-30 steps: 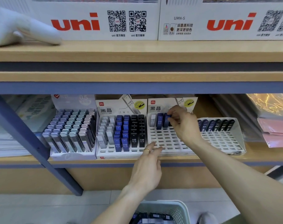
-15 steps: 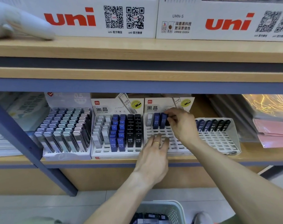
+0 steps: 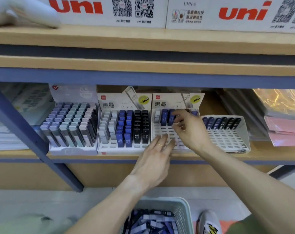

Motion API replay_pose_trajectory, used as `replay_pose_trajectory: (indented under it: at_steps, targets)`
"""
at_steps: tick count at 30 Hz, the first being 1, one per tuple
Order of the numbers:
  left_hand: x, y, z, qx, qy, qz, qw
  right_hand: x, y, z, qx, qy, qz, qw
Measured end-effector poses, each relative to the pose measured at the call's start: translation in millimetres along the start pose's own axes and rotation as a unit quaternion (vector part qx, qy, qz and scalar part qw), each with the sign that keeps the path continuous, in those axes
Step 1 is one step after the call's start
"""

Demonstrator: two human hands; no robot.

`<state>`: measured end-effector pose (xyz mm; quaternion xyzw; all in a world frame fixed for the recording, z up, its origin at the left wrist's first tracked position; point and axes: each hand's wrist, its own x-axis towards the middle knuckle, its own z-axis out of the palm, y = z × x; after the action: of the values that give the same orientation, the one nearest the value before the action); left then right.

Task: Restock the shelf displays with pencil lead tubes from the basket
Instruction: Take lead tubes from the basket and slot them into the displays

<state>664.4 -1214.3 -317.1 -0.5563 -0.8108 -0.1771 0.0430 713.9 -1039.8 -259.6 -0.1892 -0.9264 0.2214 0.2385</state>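
Your right hand sits at the back row of the third rack, fingers curled and pressed near the blue tubes standing there. Whether the grip still pinches a tube, you cannot tell; blur and the fingers hide it. Against a second ago, this hand has dropped slightly from the row's top edge, which suggests the last tube is seated or nearly so.

Your left hand has advanced from the shelf's front lip onto the rack's empty slots. Its fingers lie straight and spread, touching the white grid, holding nothing. It appears to steady the rack.

The rack holds one white tube and a few blue ones in its back row; every nearer slot is bare. The rack to its left is close to full. The rightmost rack carries only a back row of dark tubes.

The basket stands on the floor below, many tubes lying loose inside. Judgement: restocking is at an early stage; a return to the basket is due.
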Motion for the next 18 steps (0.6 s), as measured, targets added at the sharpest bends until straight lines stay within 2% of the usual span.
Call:
replay_pose_trajectory:
  at_steps: [3,6,9,12,14,18]
  targets:
    - [-30,-5,-12,0.019,0.006,0.023,1.000,-43,-18,-3,0.047,-0.059,-0.004,0.997]
    - [-73,-8,-11,0.042,-0.028,0.028,0.998,-105,-27,4,0.086,-0.154,0.011,0.984]
    - [-120,-8,9,0.042,-0.160,-0.003,0.986,-169,-20,25,0.056,-0.306,0.021,0.950]
    - [-158,-8,40,0.021,-0.308,-0.031,0.951,-219,4,54,-0.041,-0.451,0.015,0.891]
    - [-175,-10,63,0.010,-0.369,-0.055,0.928,-239,20,72,-0.054,-0.495,0.042,0.866]
    - [-190,-18,107,-0.017,-0.418,-0.117,0.901,-255,37,111,-0.047,-0.508,0.096,0.854]
